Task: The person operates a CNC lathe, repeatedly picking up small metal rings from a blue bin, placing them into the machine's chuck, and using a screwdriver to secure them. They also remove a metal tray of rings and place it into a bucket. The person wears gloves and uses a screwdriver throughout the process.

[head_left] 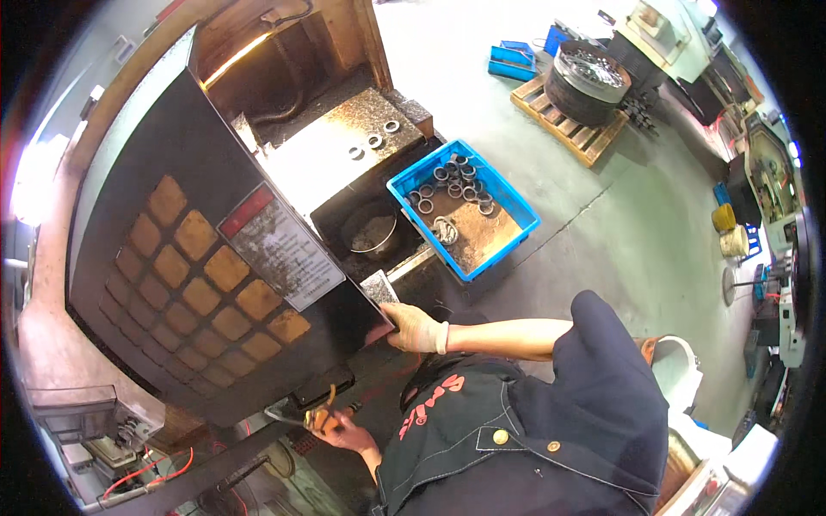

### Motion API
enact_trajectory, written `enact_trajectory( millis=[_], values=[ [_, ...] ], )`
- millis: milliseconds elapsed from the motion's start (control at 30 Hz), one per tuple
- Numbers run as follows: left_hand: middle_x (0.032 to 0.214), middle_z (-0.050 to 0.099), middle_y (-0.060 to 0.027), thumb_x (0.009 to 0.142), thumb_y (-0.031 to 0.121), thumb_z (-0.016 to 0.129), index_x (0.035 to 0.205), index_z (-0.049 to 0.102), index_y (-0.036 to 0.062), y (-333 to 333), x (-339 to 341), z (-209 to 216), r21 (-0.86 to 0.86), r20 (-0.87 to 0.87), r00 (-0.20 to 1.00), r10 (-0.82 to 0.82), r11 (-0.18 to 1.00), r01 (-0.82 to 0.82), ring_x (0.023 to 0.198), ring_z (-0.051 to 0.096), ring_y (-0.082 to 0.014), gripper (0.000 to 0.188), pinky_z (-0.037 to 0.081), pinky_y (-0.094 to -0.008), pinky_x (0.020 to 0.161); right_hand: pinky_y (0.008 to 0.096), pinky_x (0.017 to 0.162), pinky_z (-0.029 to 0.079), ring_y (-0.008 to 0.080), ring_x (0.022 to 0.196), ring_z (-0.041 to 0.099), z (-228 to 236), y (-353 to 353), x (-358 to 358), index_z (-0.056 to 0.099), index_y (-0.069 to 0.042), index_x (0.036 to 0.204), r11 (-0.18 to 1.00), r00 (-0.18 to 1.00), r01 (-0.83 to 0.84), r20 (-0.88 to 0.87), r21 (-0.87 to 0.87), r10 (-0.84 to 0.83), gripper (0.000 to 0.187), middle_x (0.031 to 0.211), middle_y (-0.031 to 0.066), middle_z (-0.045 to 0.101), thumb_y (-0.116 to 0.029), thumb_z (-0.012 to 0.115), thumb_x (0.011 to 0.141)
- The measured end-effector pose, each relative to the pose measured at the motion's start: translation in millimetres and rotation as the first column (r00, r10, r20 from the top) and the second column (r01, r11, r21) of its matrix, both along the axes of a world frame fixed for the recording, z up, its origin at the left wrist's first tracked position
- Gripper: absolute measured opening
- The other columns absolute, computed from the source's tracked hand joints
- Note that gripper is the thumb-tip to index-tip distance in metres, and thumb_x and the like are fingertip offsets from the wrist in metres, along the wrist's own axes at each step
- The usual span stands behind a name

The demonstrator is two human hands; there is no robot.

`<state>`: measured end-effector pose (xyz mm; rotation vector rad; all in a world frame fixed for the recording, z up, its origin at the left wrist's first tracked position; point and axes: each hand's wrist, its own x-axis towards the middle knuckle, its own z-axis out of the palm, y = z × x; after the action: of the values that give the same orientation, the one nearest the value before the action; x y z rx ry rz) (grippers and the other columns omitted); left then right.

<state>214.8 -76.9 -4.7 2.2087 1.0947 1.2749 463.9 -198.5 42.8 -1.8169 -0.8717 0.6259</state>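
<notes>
Right hand [416,328] grips the door [206,258] by its edge, left hand [348,435] clasps orange tool [320,420]

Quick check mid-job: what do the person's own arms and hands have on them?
The right hand wears a pale glove with a whitish cuff at the wrist. The right forearm is bare up to a short, dark sleeve. Whether the left hand is gloved, I cannot tell.

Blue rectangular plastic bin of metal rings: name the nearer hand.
Right. The right hand is below and left of the bin, at the edge of the dark machine door; the left hand is farther down and left, holding an orange tool.
</notes>
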Motion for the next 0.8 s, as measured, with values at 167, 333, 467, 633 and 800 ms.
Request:
enact_trajectory(
  millis=[167, 333, 467, 633, 800],
  values=[
    [0.102, 0.052, -0.0158, 0.088, 0.016, 0.047, 0.103, 0.045, -0.0031, -11, 16, 45, -0.468, 0.571, 0.796, -0.2, 0.718, 0.516, 0.095, 0.056, -0.0281, 0.024, 0.04, -0.0471, 0.095, 0.0406, 0.085, 0.044, 0.0376, 0.098, 0.054, -5, 6, -16, 0.051, 0.0, 0.108, 0.992, 0.992, 0.122, 0.021, -0.014, -0.122, 0.046, 0.098, 0.0221, 0.058, -0.007, 0.059, 0.064],
    [0.094, 0.056, -0.0131, 0.083, 0.024, 0.058, 0.097, 0.044, 0.0069, -4, 47, 80, -0.335, 0.861, 0.354, -0.367, 0.115, 0.935, 0.083, 0.057, -0.0248, 0.026, 0.042, -0.0528, 0.092, 0.0412, 0.084, 0.044, 0.037, 0.099, 0.054, -13, 28, -30, 0.049, -0.001, 0.106, 0.998, 0.999, 0.041, 0.022, 0.041, -0.042, 0.047, 0.099, 0.0199, 0.057, -0.009, 0.063, 0.062],
    [0.096, 0.062, -0.0134, 0.08, 0.016, 0.062, 0.114, 0.045, 0.0074, -31, 84, 103, -0.517, 0.823, 0.5, -0.269, 0.008, 0.856, 0.1, 0.057, -0.0307, 0.039, 0.038, -0.0538, 0.096, 0.0403, 0.087, 0.045, 0.0359, 0.103, 0.054, -23, 55, -31, 0.046, -0.003, 0.117, 0.974, 0.971, -0.226, 0.081, 0.033, 0.223, 0.052, 0.11, 0.0201, 0.055, -0.012, 0.061, 0.068],
    [0.083, 0.054, -0.0078, 0.081, 0.015, 0.061, 0.116, 0.047, 0.0051, -7, 137, 100, -0.499, 0.865, 0.451, -0.221, -0.283, 0.819, 0.088, 0.055, -0.0254, 0.039, 0.028, -0.0547, 0.102, 0.0398, 0.09, 0.043, 0.0329, 0.103, 0.056, -6, 47, 42, 0.055, -0.006, 0.117, 0.897, 0.898, -0.439, 0.012, 0.05, 0.439, 0.049, 0.111, 0.0188, 0.058, -0.023, 0.06, 0.07],
    [0.094, 0.051, -0.0054, 0.082, 0.009, 0.06, 0.11, 0.048, 0.0039, -5, 164, 93, -0.628, 0.655, 0.599, -0.461, 0.109, 0.771, 0.093, 0.051, -0.0186, 0.031, 0.033, -0.0402, 0.1, 0.0397, 0.076, 0.049, 0.0313, 0.083, 0.062, -54, -22, 218, 0.066, -0.011, 0.094, 0.933, 0.896, 0.356, 0.304, -0.056, -0.323, 0.026, 0.09, 0.0147, 0.064, -0.023, 0.056, 0.074]
  ],
)
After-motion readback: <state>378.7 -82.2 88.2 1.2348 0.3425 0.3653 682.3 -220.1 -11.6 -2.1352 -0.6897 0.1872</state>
